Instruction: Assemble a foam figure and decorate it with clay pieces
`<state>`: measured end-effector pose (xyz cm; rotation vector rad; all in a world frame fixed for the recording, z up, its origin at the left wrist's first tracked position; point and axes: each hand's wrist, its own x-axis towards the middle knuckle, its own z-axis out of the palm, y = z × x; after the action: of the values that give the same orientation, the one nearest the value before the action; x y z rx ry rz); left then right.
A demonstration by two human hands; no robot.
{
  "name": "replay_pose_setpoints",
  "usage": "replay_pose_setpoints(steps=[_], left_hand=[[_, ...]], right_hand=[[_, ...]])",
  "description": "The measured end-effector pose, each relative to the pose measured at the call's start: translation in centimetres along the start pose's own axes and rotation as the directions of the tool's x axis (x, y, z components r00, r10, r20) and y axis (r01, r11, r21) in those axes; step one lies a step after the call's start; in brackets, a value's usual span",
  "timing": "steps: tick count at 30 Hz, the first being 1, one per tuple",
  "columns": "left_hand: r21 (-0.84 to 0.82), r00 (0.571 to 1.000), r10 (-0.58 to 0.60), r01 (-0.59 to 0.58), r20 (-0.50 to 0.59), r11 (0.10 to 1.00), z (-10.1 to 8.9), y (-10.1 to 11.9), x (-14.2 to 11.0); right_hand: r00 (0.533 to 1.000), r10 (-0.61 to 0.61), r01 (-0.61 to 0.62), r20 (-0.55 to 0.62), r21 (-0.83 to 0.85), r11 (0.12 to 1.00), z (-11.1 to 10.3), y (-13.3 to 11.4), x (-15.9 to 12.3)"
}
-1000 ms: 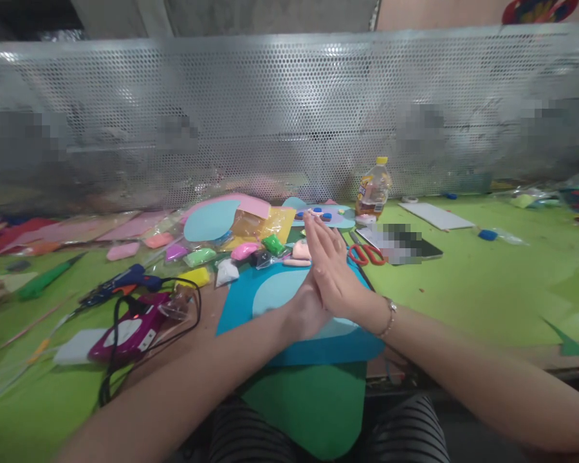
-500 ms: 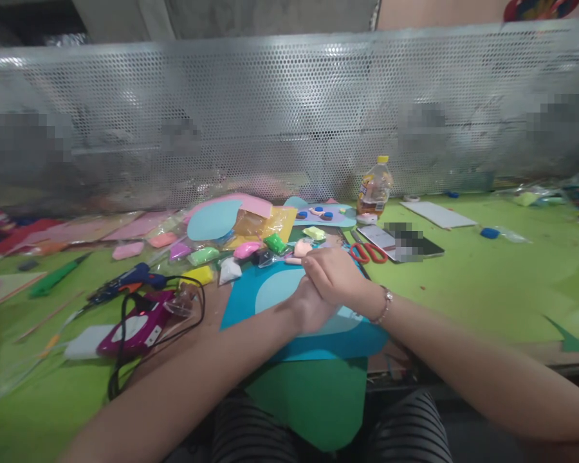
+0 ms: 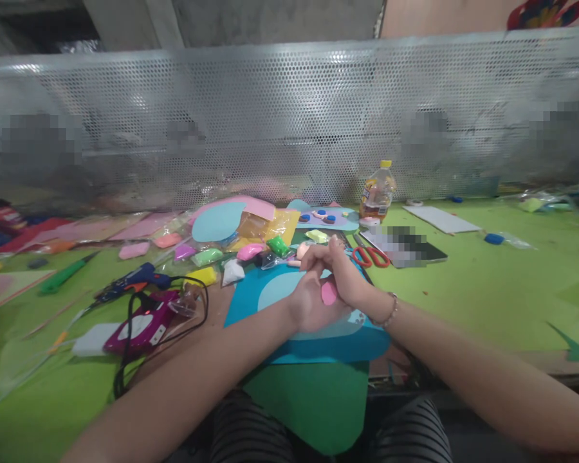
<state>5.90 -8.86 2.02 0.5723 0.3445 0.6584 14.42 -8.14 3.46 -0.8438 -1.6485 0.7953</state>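
Note:
My left hand (image 3: 307, 302) and my right hand (image 3: 343, 273) are pressed together above a blue foam sheet (image 3: 251, 297) with a pale blue oval on it. A small pink clay piece (image 3: 329, 292) shows between the two palms, held by both. My right wrist wears a bracelet (image 3: 390, 311). Just beyond the fingers lie small bags of coloured clay (image 3: 248, 251) and pink clay pieces (image 3: 301, 249).
A glue gun (image 3: 128, 281), a purple device with a black cord (image 3: 142, 320) and a green cutter (image 3: 65, 275) lie left. Red scissors (image 3: 368, 255), a phone (image 3: 408, 244) and a bottle (image 3: 377, 193) sit right. A perforated metal screen (image 3: 289, 116) backs the green table (image 3: 487, 289). A green sheet (image 3: 313, 402) hangs over my lap.
My flat, upright palms folded down and curled, then parted slightly at the heel, so the pink clay piece now shows between them.

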Motion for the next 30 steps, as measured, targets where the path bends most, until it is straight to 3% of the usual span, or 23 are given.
replay_pose_setpoints(steps=[3, 6, 8, 11, 15, 25, 30], left_hand=[[-0.041, 0.992, -0.100, 0.103, 0.071, 0.994, 0.0, 0.9, -0.3], [-0.115, 0.995, 0.014, -0.002, 0.102, 0.993, -0.9, 1.9, -0.3], [-0.110, 0.984, 0.102, -0.086, 0.147, 0.990, -1.6, 2.6, -0.4], [-0.019, 0.974, 0.145, -0.144, 0.173, 0.989, -2.2, 3.3, -0.6], [0.054, 0.982, 0.137, -0.145, 0.127, 0.988, -2.4, 3.5, -0.7], [0.130, 0.980, 0.200, -0.200, 0.016, 0.971, -1.6, 3.1, -0.7], [0.126, 0.962, 0.267, -0.259, -0.052, 0.958, -1.3, 3.1, -0.7]], right_hand=[[0.989, -0.145, 0.145, -0.006, -0.004, 0.989, -1.1, 0.3, 0.1], [0.926, -0.319, 0.362, 0.200, -0.238, 0.901, -2.4, 0.6, 0.0], [0.877, -0.356, 0.459, 0.322, -0.342, 0.820, -2.7, 1.0, 0.0], [0.828, -0.384, 0.534, 0.408, -0.367, 0.762, -2.5, 1.8, 0.1], [0.770, -0.462, 0.614, 0.439, -0.316, 0.723, -2.2, 2.5, 0.5], [0.817, -0.481, 0.561, 0.318, -0.245, 0.791, -2.4, 2.4, 0.8], [0.820, -0.479, 0.562, 0.313, -0.285, 0.776, -2.0, 2.1, 0.7]])
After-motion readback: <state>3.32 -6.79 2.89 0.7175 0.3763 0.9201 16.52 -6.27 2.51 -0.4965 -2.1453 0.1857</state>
